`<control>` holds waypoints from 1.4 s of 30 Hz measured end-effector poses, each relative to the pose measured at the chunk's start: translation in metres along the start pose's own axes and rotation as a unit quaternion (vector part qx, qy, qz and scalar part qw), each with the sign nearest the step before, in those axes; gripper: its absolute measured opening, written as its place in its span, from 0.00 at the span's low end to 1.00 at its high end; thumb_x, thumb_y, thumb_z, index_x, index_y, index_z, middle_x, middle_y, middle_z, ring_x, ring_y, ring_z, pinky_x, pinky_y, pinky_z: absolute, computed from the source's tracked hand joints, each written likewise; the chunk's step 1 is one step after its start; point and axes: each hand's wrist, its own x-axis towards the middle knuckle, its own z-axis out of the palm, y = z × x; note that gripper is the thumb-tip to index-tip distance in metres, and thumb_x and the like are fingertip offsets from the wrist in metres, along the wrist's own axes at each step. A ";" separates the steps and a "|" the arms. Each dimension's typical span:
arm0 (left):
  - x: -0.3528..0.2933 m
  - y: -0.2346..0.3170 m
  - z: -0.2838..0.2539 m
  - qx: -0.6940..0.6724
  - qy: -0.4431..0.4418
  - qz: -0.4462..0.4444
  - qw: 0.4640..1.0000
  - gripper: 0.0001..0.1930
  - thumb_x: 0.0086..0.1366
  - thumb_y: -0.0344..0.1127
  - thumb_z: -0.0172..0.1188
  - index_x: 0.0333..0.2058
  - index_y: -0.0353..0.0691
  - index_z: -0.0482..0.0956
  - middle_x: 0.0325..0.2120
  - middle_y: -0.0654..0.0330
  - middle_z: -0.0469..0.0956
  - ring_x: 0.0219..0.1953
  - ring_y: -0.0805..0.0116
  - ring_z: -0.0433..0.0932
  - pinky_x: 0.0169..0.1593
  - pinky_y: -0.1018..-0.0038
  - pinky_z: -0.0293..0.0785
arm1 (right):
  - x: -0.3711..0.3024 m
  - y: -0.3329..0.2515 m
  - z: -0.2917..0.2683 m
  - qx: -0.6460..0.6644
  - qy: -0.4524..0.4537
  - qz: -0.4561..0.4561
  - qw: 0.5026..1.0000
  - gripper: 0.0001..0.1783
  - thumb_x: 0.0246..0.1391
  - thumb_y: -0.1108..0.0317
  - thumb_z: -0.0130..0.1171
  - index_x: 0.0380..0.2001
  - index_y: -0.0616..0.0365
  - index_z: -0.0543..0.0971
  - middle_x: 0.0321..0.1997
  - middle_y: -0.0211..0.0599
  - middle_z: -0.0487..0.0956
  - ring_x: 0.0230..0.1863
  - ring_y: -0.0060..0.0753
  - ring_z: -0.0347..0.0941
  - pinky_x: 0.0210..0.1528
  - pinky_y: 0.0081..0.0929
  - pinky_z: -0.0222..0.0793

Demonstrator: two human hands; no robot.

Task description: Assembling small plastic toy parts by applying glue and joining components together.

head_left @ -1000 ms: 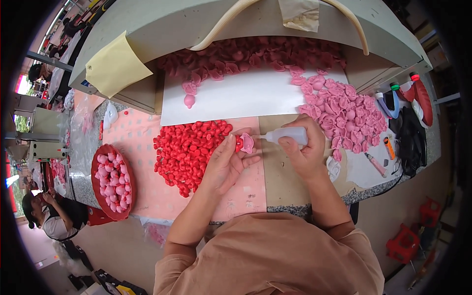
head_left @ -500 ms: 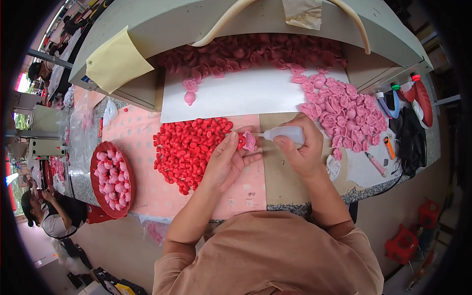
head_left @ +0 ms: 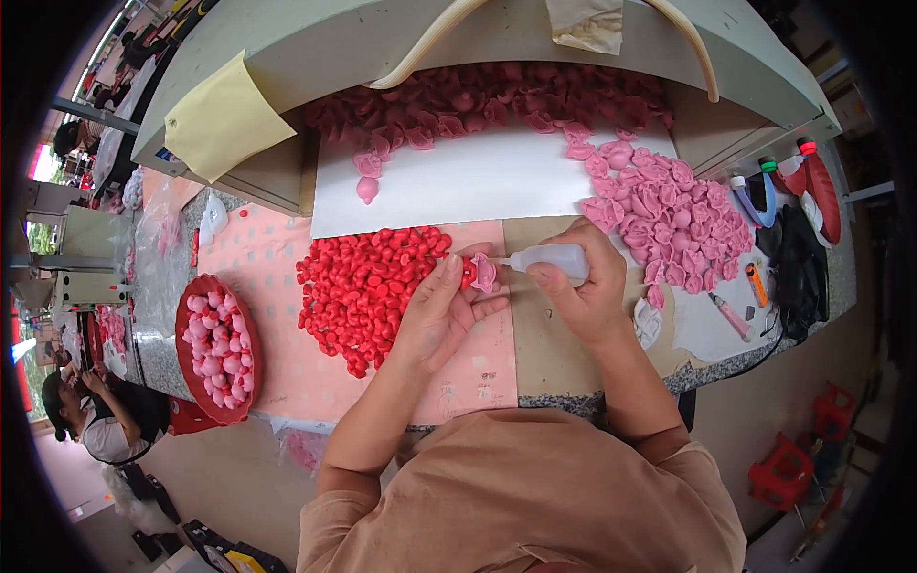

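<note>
My left hand (head_left: 441, 310) pinches a small red piece (head_left: 468, 274) joined or held against a pink cupped piece (head_left: 484, 273), its other fingers loosely curled beneath. My right hand (head_left: 590, 286) is wrapped round a translucent white squeeze bottle (head_left: 552, 260) lying nearly level. The bottle's thin nozzle points left and reaches the pink cupped piece; whether it touches is too small to tell. A heap of glossy red pieces (head_left: 358, 296) lies just left of my left hand. Beyond my right hand spreads a pile of pink cupped pieces (head_left: 673, 224).
A red basket (head_left: 222, 414) at the left holds pink-and-red pieces. Ahead, a grey hooded box (head_left: 497, 38) arches over a white sheet (head_left: 449, 186) and more pink pieces. An orange cutter (head_left: 757, 286) and a small tube (head_left: 732, 319) lie right. A co-worker (head_left: 105, 411) sits far left.
Both hands, the bottle and the held pieces keep almost the same pose. The whole view has shifted only very slightly.
</note>
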 end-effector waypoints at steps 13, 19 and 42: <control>-0.001 -0.001 0.000 0.003 -0.006 0.002 1.000 0.22 0.69 0.47 0.44 0.54 0.37 0.66 0.45 0.56 0.74 0.46 0.65 0.74 0.49 0.67 0.72 | 0.000 -0.001 0.000 -0.024 -0.004 -0.011 1.000 0.15 0.47 0.62 0.64 0.29 0.62 0.72 0.25 0.36 0.73 0.24 0.26 0.66 0.26 0.20 0.61; 0.000 -0.002 -0.001 0.006 0.001 0.004 1.000 0.22 0.69 0.47 0.44 0.53 0.37 0.67 0.45 0.57 0.74 0.46 0.65 0.74 0.49 0.67 0.72 | -0.001 0.000 0.001 -0.030 -0.005 -0.022 0.999 0.15 0.46 0.62 0.65 0.29 0.62 0.73 0.24 0.37 0.73 0.23 0.28 0.66 0.25 0.22 0.60; 0.001 -0.003 -0.001 0.016 -0.001 0.009 1.000 0.22 0.69 0.47 0.43 0.53 0.37 0.66 0.45 0.56 0.74 0.46 0.64 0.74 0.49 0.66 0.72 | 0.002 -0.003 0.002 -0.069 -0.005 -0.064 0.996 0.16 0.43 0.64 0.67 0.28 0.61 0.73 0.23 0.37 0.72 0.22 0.31 0.65 0.24 0.25 0.60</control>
